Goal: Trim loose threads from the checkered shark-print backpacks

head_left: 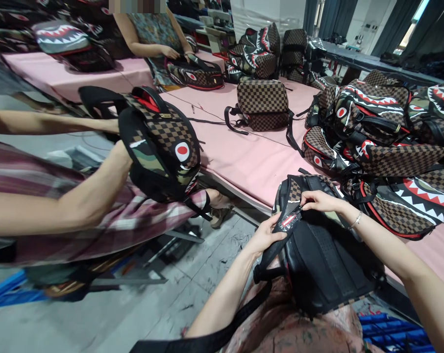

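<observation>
A black-backed backpack (pixel 328 260) leans from my lap against the edge of the pink table, its padded back facing up. My left hand (pixel 268 236) grips the shoulder strap (pixel 277 250), thumb on top and fingers curled beneath. On that strap lies a small red-and-white label (pixel 290 220) under clear plastic. My right hand (pixel 317 202) pinches at the strap's upper part, close to the label. What sits between those fingertips is too small to make out.
Several checkered backpacks with shark-mouth prints (pixel 376 113) are piled at the right of the pink table (pixel 244 157). One checkered backpack (pixel 262 98) stands mid-table. At left, a seated co-worker's arms (pixel 97 181) hold another backpack (pixel 163 142). A further person (pixel 154 44) handles a bag behind.
</observation>
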`<state>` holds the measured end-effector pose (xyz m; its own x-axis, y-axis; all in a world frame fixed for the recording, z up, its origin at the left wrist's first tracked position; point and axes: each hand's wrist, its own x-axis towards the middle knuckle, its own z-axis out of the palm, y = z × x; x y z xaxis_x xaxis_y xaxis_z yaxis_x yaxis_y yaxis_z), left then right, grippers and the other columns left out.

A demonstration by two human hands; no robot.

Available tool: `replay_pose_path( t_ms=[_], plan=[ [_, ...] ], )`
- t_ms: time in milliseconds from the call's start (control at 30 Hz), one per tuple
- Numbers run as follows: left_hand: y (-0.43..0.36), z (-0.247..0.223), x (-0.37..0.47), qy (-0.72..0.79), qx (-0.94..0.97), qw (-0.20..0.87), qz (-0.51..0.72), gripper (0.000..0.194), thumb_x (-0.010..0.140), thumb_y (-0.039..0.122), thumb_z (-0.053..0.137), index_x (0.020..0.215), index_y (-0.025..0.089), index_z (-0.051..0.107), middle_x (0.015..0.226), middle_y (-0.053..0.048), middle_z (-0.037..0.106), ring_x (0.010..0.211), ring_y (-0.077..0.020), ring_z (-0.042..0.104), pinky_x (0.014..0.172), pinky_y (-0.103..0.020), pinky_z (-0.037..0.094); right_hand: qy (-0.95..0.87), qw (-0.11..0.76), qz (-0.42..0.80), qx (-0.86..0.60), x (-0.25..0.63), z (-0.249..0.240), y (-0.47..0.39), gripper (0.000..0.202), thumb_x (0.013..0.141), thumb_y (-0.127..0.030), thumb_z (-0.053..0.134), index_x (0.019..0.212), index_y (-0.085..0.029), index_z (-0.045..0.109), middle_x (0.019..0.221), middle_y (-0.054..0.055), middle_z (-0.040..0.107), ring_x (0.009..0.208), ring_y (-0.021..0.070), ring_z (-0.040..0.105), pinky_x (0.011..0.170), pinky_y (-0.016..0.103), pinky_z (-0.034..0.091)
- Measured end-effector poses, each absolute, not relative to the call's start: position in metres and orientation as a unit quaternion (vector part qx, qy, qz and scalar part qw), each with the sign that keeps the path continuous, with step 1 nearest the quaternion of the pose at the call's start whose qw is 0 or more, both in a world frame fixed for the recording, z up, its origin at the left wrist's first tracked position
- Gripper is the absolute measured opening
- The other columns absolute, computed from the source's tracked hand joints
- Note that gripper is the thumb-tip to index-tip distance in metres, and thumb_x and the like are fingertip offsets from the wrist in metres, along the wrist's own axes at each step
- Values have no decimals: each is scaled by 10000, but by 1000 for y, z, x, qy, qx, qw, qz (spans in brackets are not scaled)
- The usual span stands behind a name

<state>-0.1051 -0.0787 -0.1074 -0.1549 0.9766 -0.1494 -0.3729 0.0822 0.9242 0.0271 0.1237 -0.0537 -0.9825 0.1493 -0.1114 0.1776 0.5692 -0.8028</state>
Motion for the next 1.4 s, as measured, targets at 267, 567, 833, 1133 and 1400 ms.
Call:
replay_pose_path(
  t_ms=[267, 567, 833, 1133, 1400],
  plan=[
    [-79, -107, -104, 485, 305, 566, 593, 679, 562, 138, 725, 1207, 162, 517, 1190, -63, 572, 1059, -235, 513, 953, -346, 330, 909, 15, -409, 75, 22, -50, 116, 111, 782, -257, 580, 774, -148, 565, 720, -12, 564, 672, 121, 505, 638, 225, 380],
    [-79, -102, -104, 484, 316, 570, 584, 643, 577, 118, 704, 1192, 183, 530, 1161, -44, 590, 1026, -225, 530, 934, -340, 342, 943, -4, -330, 38, 19, -48, 108, 88, 790, -234, 585, 764, -154, 556, 724, -6, 587, 660, 124, 524, 606, 215, 367],
    [-78, -102, -102, 481, 334, 559, 587, 645, 575, 103, 695, 1191, 209, 534, 1203, -34, 570, 1059, -230, 518, 943, -344, 342, 952, -10, -306, 9, 17, -51, 99, 110, 807, -272, 571, 788, -166, 553, 777, 20, 611, 721, 146, 557, 656, 237, 399],
    [-79, -99, -102, 469, 306, 565, 606, 661, 581, 138, 722, 1208, 190, 521, 1186, -61, 578, 1075, -246, 514, 958, -364, 338, 909, -76, -409, 19, 17, -56, 87, 127, 822, -289, 542, 824, -169, 583, 775, 16, 595, 696, 135, 540, 653, 244, 422],
    [-87, -108, -106, 402, 253, 605, 640, 622, 598, 180, 734, 1188, 178, 536, 1139, -75, 605, 981, -220, 567, 872, -312, 403, 896, -193, -377, 130, 46, -88, 112, 151, 795, -224, 564, 939, -183, 582, 889, 39, 611, 825, 168, 550, 770, 312, 425]
  ],
)
